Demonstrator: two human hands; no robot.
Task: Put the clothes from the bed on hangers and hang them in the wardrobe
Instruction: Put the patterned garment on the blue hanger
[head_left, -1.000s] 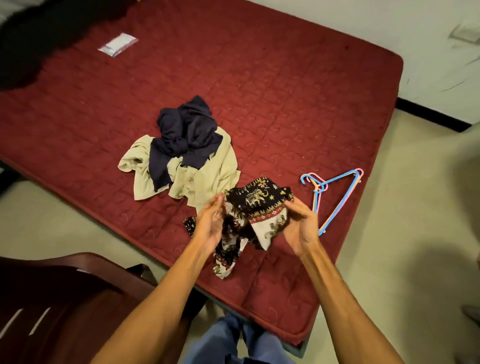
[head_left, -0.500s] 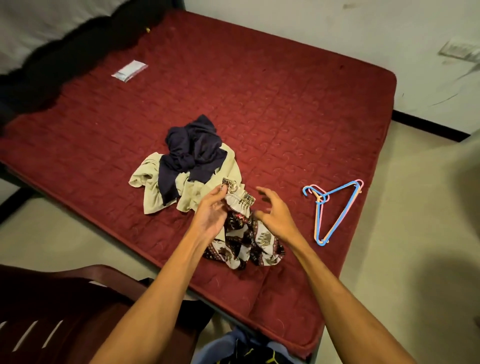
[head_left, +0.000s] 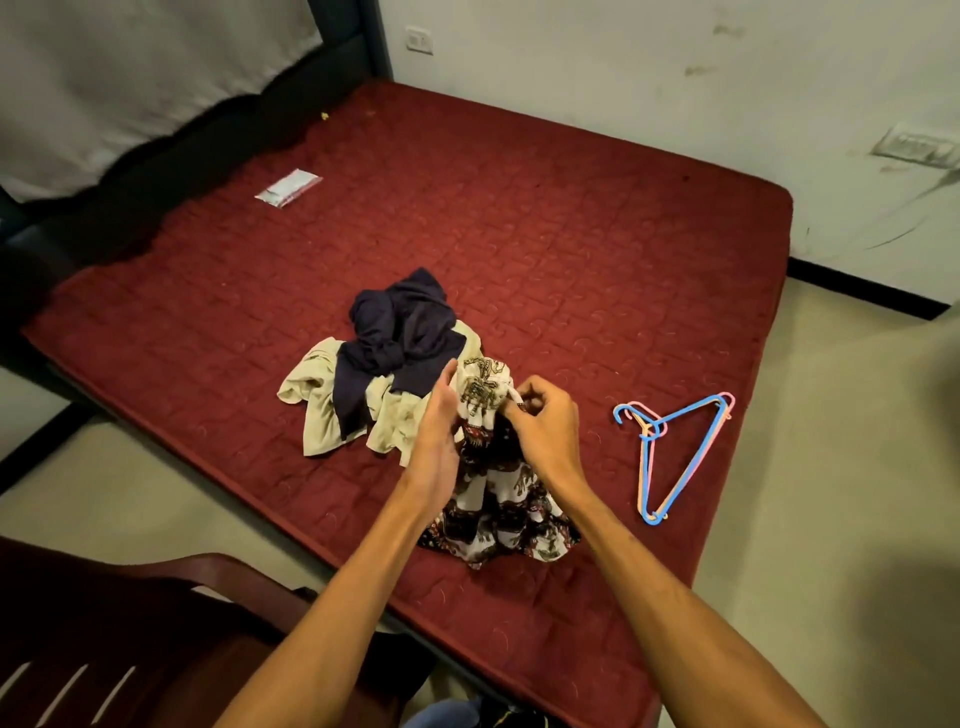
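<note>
A patterned black, white and red garment (head_left: 498, 514) is lifted off the red mattress (head_left: 597, 270), its lower part still lying on the cover. My left hand (head_left: 439, 431) holds its upper left side. My right hand (head_left: 545, 421) pinches the top edge of the cloth on the right. Just behind lie a cream garment (head_left: 322, 410) and a dark navy garment (head_left: 400, 332) heaped on it. To the right, a small stack of plastic hangers (head_left: 675, 447), blue on top with pink and orange under it, rests on the mattress.
A small clear plastic packet (head_left: 288, 188) lies far left on the mattress. A dark red plastic chair (head_left: 130, 639) stands at bottom left. Dark headboard (head_left: 156, 171) on the left, white walls behind, beige floor to the right.
Both hands have gathered the patterned garment and raised its top, where it lay crumpled half a second ago. The view has tilted up, showing more wall and headboard.
</note>
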